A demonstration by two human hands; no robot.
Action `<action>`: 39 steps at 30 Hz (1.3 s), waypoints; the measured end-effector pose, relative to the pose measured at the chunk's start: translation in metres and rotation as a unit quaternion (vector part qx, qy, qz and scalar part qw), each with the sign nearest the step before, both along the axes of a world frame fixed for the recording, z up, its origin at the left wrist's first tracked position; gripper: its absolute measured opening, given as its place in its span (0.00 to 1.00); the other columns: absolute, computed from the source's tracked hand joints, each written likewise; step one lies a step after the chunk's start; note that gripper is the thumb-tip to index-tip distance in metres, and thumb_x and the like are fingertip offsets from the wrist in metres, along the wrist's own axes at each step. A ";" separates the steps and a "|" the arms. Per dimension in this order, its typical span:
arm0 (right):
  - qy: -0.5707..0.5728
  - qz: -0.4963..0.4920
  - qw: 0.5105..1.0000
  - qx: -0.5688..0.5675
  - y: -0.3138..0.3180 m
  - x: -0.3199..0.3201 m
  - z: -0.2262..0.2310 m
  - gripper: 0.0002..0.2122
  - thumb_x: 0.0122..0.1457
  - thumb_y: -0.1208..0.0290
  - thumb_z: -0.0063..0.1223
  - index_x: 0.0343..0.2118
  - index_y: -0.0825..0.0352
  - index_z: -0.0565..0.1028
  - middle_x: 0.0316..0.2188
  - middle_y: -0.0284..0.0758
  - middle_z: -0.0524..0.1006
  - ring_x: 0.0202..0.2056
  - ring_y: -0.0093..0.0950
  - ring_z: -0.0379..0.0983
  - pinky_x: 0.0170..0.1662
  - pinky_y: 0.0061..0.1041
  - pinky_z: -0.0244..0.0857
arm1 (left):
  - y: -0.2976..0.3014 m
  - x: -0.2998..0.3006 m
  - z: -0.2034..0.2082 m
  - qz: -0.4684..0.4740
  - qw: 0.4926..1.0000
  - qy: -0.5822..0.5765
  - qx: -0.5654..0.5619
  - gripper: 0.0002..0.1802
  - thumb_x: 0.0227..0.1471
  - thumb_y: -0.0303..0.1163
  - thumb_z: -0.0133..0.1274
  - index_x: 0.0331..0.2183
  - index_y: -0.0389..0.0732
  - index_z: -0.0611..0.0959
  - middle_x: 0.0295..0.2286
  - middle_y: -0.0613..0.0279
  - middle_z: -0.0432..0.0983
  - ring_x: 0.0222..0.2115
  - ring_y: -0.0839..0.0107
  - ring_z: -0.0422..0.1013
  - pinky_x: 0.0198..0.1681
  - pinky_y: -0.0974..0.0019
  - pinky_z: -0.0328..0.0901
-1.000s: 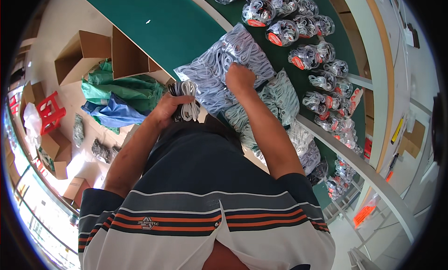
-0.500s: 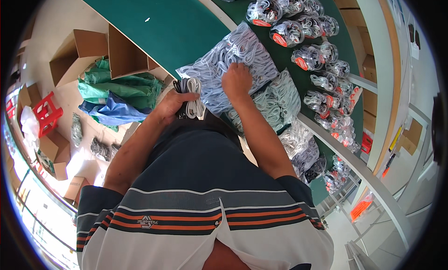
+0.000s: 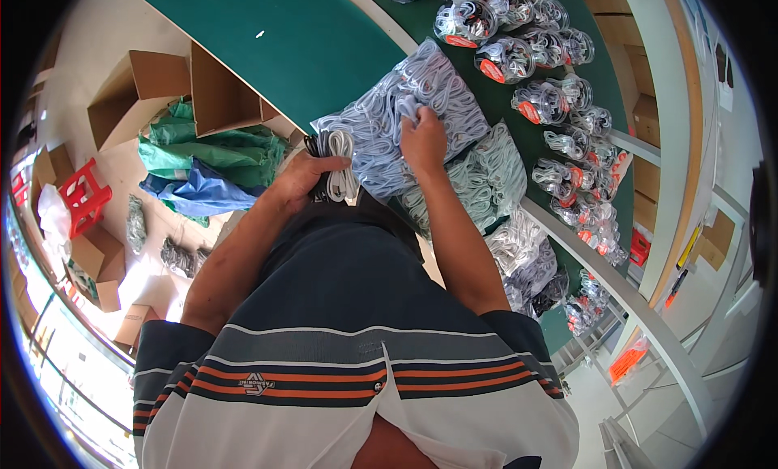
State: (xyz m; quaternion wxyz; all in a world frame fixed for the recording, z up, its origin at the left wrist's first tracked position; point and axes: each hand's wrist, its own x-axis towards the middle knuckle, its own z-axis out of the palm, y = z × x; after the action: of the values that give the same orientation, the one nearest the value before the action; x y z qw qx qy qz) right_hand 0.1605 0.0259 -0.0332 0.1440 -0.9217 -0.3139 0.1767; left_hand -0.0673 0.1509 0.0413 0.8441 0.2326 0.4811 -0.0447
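My left hand (image 3: 304,177) is closed around several coiled cables (image 3: 340,165), black, grey and white, held upright beside the table's near edge. Over a large pile of pale lavender coiled cables (image 3: 381,104) is my right hand (image 3: 425,141), its fingers pinched on one lavender coil (image 3: 408,106) lifted slightly from the others. The pile lies on a flattened clear plastic bag. Just right of it sits a second heap of pale green coiled cables (image 3: 486,173). My right forearm covers part of that heap.
Clear jars (image 3: 506,60) filled with coiled cables stand in rows on the green table (image 3: 284,40). White and dark cable bundles (image 3: 523,250) lie by a metal rail (image 3: 616,287). On the left are open cardboard boxes (image 3: 162,72), green sacks (image 3: 219,153) and a red stool (image 3: 83,198).
My right hand has risen slightly and shifted right, and a lavender coil now shows in its fingers. My left hand keeps its hold on the cables, which have turned a little.
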 end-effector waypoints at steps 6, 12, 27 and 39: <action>0.245 -0.106 0.955 0.128 -0.010 0.023 0.024 0.18 0.62 0.59 0.60 0.44 0.72 0.76 0.38 0.49 0.84 0.37 0.50 0.81 0.44 0.42 0.74 | 0.005 0.004 -0.002 0.017 1.000 -0.016 -0.010 0.13 0.55 0.25 0.63 0.43 0.33 0.85 0.35 0.54 0.85 0.31 0.64 0.82 0.38 0.64 0.77; 0.134 -0.030 0.990 -0.037 0.005 0.015 0.016 0.20 0.59 0.56 0.62 0.44 0.70 0.79 0.37 0.48 0.85 0.38 0.50 0.82 0.44 0.39 0.75 | 0.009 0.013 -0.004 0.011 1.000 -0.027 0.012 0.14 0.55 0.25 0.63 0.44 0.32 0.85 0.35 0.53 0.85 0.31 0.64 0.82 0.38 0.63 0.77; 0.408 -0.077 0.897 0.151 0.006 0.015 0.123 0.14 0.61 0.61 0.61 0.37 0.70 0.83 0.26 0.35 0.82 0.30 0.27 0.76 0.36 0.26 0.70 | 0.025 0.040 0.040 0.037 0.989 -0.142 -0.016 0.18 0.56 0.24 0.62 0.49 0.31 0.83 0.41 0.53 0.85 0.34 0.65 0.81 0.41 0.64 0.77; 0.480 -0.196 0.795 0.314 -0.037 -0.006 0.130 0.15 0.67 0.61 0.56 0.43 0.70 0.82 0.33 0.34 0.82 0.35 0.22 0.75 0.40 0.21 0.68 | -0.011 0.086 0.056 -0.076 0.985 -0.153 -0.008 0.19 0.55 0.25 0.63 0.50 0.35 0.83 0.38 0.55 0.86 0.32 0.69 0.81 0.37 0.67 0.76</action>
State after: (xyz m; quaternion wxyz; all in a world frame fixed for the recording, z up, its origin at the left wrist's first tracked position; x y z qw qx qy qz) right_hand 0.1541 -0.0111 0.0970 0.5896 -0.6645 -0.0557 0.4558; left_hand 0.0191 0.1398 0.0971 0.9035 0.2661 0.3271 -0.0764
